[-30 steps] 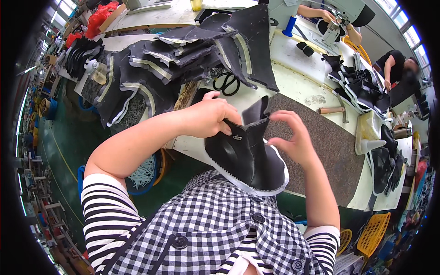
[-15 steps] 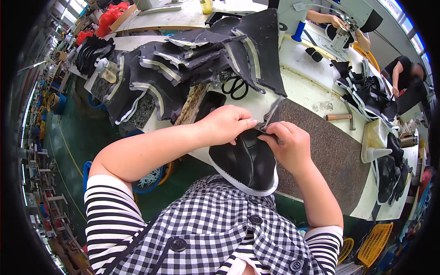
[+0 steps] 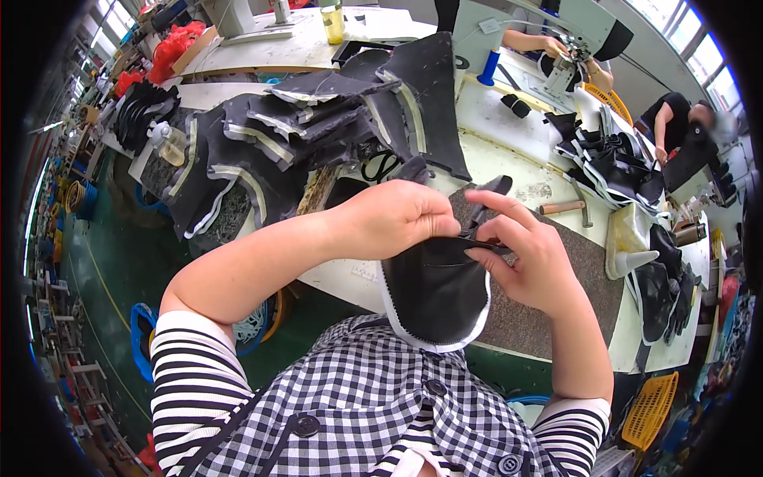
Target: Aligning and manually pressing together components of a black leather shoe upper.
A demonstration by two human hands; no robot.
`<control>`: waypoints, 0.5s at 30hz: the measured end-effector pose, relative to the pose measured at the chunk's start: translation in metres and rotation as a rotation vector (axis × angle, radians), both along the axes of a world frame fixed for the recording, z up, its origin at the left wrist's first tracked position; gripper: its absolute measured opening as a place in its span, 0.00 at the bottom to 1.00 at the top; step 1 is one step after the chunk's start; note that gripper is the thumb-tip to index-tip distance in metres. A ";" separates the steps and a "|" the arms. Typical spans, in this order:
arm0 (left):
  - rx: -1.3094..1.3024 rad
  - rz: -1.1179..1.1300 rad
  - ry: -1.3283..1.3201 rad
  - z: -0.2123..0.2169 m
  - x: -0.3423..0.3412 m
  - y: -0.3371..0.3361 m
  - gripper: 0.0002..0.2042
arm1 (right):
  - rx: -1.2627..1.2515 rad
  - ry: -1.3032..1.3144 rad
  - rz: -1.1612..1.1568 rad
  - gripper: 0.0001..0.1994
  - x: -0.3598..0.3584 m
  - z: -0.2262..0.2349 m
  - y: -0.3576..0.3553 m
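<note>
A black shoe upper [image 3: 435, 294] with a white stitched rim hangs between my hands, its rounded toe towards me. My left hand [image 3: 409, 213] pinches its top edge, fingers pressed together. On the other side, my right hand [image 3: 520, 254] grips the same edge between thumb and fingers, with the index finger raised. Dark strips of the upper stick up beyond my fingers. Behind my left hand, black scissors [image 3: 380, 167] lie partly covered.
A pile of dark padded pieces [image 3: 270, 131] with pale strips covers the table's left. A brown textured mat [image 3: 572, 294] lies at right, near a hammer [image 3: 568, 207]. Farther off are black uppers [image 3: 616, 163], a blue thread cone [image 3: 489, 68] and another person's hands at a sewing machine [image 3: 566, 75].
The upper has tilted and moved slightly right, its front now smoother. My right index finger has lifted away from the edge. The whole view has shifted a little.
</note>
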State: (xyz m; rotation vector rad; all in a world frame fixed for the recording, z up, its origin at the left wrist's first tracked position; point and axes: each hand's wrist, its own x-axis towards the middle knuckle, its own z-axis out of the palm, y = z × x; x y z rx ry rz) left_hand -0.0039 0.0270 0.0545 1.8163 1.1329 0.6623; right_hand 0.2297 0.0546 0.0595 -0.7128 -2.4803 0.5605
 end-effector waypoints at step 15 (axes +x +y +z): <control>0.121 0.136 -0.190 -0.017 0.007 -0.025 0.07 | -0.189 0.166 -0.207 0.13 0.007 -0.006 -0.009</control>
